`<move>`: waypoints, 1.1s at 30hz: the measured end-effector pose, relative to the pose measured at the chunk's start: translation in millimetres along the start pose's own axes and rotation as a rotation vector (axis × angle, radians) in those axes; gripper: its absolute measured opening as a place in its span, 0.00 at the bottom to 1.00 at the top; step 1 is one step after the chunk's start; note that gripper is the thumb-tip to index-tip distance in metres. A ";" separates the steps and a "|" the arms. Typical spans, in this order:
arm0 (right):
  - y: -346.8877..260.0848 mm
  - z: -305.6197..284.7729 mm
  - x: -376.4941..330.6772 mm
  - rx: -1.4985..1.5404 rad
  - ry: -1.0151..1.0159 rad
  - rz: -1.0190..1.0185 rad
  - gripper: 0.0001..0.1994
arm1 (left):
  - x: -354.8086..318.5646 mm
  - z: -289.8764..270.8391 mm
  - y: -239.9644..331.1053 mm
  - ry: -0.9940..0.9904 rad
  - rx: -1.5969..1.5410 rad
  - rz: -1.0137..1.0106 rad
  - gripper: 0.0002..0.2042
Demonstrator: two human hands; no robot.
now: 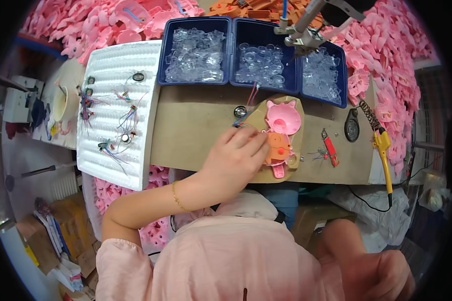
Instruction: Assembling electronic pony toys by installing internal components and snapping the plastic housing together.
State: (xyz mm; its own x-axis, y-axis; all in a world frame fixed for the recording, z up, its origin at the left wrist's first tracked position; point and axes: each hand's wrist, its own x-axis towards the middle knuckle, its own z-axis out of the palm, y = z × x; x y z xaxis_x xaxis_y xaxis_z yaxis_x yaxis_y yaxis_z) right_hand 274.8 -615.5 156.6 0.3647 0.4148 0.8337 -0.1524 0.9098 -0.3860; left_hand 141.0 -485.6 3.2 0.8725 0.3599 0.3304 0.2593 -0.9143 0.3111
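Two hands in play! Left hand at the left side of the tan holder, fingers bent at the edge of the orange part, thumb and tips largely hidden: gripping or merely resting, cannot tell. Inside the holder, the pink toy shell, orange part in its belly, partly covered by that hand. Right hand blurred, well to the near right of the holder, fingers curled; clenched or loose, cannot tell. Just left of the holder, a metal disc and thin wires, ends lost behind the knuckles. Beyond the holder, three blue bins, a metal arm blocking the view between middle and right. Right of the holder, on the worktop, red-handled cutters. Far to the holder's near left, a white package, marks too small to read.
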 end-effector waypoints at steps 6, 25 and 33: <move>-4.9 -19.0 -4.0 -0.101 -0.138 0.152 0.15 | 5.9 -4.8 -11.2 0.073 -0.014 -0.012 0.15; 82.8 -107.0 -88.9 -1.293 -0.857 0.685 0.20 | 7.7 6.7 -9.2 -0.112 0.019 0.071 0.18; 83.1 -98.5 -82.1 -1.092 -0.388 1.085 0.14 | -10.3 -16.1 -30.3 0.061 -0.182 -0.577 0.11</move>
State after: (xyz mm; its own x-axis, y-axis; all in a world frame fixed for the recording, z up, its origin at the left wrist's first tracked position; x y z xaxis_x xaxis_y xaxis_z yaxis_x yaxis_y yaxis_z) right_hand 322.7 -575.4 17.2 0.2537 0.9666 -0.0351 0.5941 -0.1844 -0.7830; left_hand 117.5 -458.6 4.7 0.5856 0.8029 0.1114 0.6040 -0.5239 0.6005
